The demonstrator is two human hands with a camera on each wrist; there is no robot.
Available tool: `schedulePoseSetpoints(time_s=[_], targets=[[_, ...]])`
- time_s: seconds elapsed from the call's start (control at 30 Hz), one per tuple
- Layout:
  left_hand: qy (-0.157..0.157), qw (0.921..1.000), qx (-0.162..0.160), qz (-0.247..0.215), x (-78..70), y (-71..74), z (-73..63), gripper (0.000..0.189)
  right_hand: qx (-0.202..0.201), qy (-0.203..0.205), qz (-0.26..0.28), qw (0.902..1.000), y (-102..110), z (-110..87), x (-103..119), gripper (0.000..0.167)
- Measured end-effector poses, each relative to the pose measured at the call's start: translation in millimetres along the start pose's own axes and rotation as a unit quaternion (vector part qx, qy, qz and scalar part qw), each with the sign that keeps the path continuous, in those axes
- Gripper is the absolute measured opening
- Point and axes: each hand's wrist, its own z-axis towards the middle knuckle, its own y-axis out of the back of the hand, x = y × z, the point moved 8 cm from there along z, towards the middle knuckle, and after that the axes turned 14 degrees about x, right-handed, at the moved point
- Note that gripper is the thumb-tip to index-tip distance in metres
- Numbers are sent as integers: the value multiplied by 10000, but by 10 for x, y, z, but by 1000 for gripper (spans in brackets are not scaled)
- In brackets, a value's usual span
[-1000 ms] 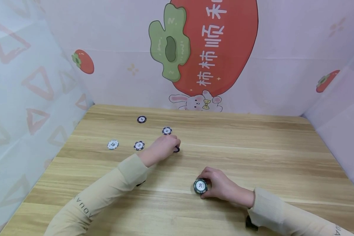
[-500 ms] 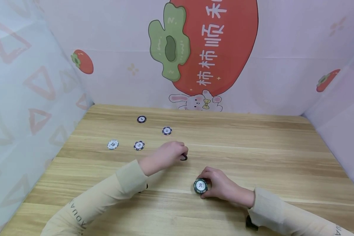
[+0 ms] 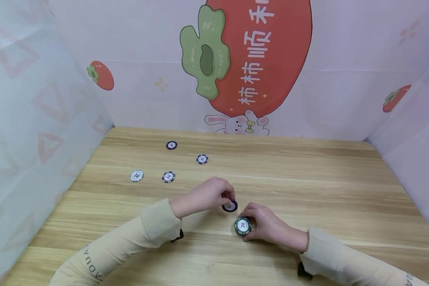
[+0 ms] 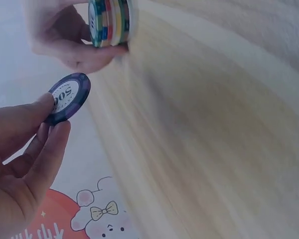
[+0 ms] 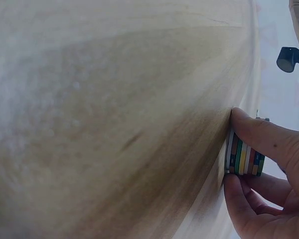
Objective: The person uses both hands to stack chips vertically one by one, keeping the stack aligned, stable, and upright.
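Between thumb and fingers my left hand [image 3: 211, 195] pinches a dark purple-rimmed poker chip [image 3: 230, 206]. The left wrist view shows this poker chip [image 4: 70, 98] tilted, off the table, its white centre reading 500. My right hand [image 3: 268, 224] grips a stack of poker chips [image 3: 242, 225] by its sides; a green chip marked 20 lies on top. In the right wrist view the stack [image 5: 245, 157] stands on the tabletop, with edges of several colours between thumb and fingers. The pinched chip is close to the stack, behind it and to its left, apart from it.
On the wooden table [image 3: 307, 174], toward the back left, lie loose chips: a white chip [image 3: 137, 176], a blue chip [image 3: 168, 177], another blue chip [image 3: 201, 159] and a dark chip [image 3: 171, 145]. A printed cloth wall [image 3: 146, 99] rises behind the table.
My left hand has brought the dark poker chip rightward and nearer to me, from beside the blue chips to near the stack. My right hand and the stack have stayed in place.
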Motion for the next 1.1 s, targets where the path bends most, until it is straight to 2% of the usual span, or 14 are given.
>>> schedulePoseSetpoints(time_s=[0.1,0.23,0.37,0.57,0.7,0.83,1.1], targets=[[81,9978,79,-649,30,-21,15,4,-5,6,1,10000,7,0,4,42],[238,9878,131,-1533,92,-77,33,4,36,-39,12,10000,2,5,-4,42],[474,9704,247,-2355,144,-151,40,5,-6,-38,-42,10000,6,7,-1,40],[732,9382,426,-3357,191,-292,52,9,-51,-1,-95,9999,6,2,9,41],[757,9199,468,-3820,208,-382,77,11,-55,22,-113,9999,4,4,10,40],[853,9055,452,-4133,212,-446,81,12,-63,19,-109,9999,5,4,5,40],[1068,8982,368,-4247,220,-534,109,11,-120,61,-153,9998,8,-3,12,38]])
